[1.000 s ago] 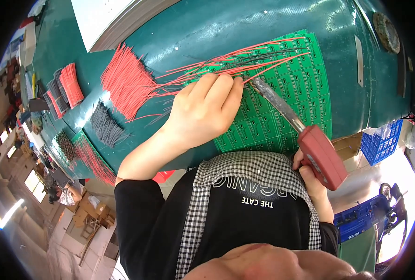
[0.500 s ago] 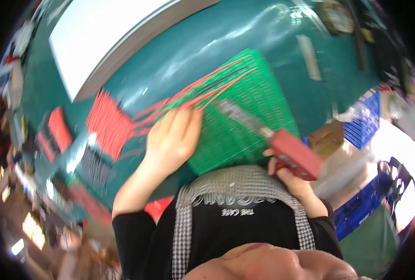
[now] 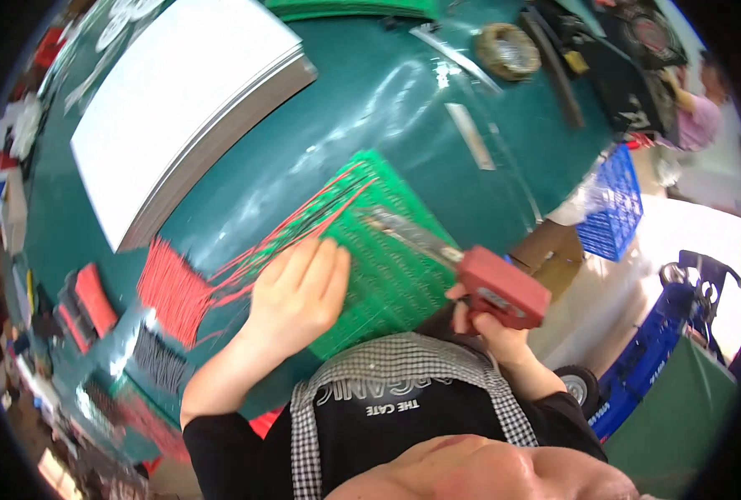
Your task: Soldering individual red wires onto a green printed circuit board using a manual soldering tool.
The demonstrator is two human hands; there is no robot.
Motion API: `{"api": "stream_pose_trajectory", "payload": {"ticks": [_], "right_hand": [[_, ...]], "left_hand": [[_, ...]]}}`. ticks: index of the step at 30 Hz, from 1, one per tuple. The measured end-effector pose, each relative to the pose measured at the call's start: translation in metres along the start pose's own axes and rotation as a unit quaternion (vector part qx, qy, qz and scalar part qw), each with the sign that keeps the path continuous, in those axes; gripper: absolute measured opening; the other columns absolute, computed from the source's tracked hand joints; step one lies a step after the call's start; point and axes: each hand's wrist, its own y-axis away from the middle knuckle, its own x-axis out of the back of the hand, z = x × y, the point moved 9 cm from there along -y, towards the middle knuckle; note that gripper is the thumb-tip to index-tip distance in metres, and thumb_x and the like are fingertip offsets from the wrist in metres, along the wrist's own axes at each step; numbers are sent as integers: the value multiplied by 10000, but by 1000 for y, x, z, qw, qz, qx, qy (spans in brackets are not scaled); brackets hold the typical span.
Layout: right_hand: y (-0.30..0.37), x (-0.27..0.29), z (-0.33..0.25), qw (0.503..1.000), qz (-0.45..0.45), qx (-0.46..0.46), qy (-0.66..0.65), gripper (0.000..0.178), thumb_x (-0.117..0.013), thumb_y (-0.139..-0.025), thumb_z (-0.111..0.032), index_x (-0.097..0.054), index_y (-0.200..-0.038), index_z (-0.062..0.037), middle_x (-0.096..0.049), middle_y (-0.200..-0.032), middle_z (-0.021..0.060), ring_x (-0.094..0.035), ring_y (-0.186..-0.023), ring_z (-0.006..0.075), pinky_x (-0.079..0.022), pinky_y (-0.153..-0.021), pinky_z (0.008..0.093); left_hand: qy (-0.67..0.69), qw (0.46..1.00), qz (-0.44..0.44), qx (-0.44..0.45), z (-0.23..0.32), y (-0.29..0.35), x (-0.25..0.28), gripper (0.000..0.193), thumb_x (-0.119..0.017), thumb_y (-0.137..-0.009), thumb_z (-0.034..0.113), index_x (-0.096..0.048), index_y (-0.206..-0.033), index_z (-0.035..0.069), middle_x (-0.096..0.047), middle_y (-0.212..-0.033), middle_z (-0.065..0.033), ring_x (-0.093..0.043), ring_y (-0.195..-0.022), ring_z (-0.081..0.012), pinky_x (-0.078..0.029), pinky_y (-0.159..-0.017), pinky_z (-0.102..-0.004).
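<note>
The board [image 3: 391,287] sits mid-frame, lower and further left than a second ago: our view swings, and the work seems little changed. Our left hand [image 3: 298,292] curls over wires [image 3: 342,207], grip unclear to us; our right hand [image 3: 497,332] wraps the iron [image 3: 508,287].

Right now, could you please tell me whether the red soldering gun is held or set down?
Held: the right hand grips the red soldering gun, fingers showing beside its body.
</note>
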Motion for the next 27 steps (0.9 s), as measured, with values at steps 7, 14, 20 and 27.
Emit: {"api": "stream_pose_trajectory", "payload": {"ticks": [7,14,20,27], "right_hand": [[2,1,5,999,1,-33,-14,564,-644,-812,-97,-386,-1301,15,-549,-1151,202,-565,-703,175,-476,-613,275],[-3,1,15,996,7,-68,55,680,-691,-736,-63,-354,-1322,16,-595,-1036,174,-574,-654,167,-472,-574,254],[3,8,16,967,35,-53,249,542,-674,-689,18,-500,-1203,16,-637,-939,106,-639,-737,144,-512,-639,248],[8,16,21,936,46,-45,345,409,-679,-670,-3,-601,-1072,-17,-651,-992,89,-665,-821,194,-529,-719,272]], "left_hand": [[13,998,-22,62,-20,19,-14,276,-606,-647,68,-629,-911,-9,-618,-913,-98,-621,-807,-236,-516,-667,-315],[22,996,-4,83,-20,29,-15,282,-611,-626,46,-638,-899,-18,-586,-843,-94,-608,-761,-213,-517,-597,-294],[13,996,-13,84,-23,25,-21,306,-612,-617,47,-635,-916,-13,-572,-846,-85,-587,-712,-195,-500,-568,-287],[-12,995,-46,84,-23,22,-24,324,-613,-606,51,-634,-925,-4,-563,-854,-78,-577,-698,-179,-484,-546,-268]]}}
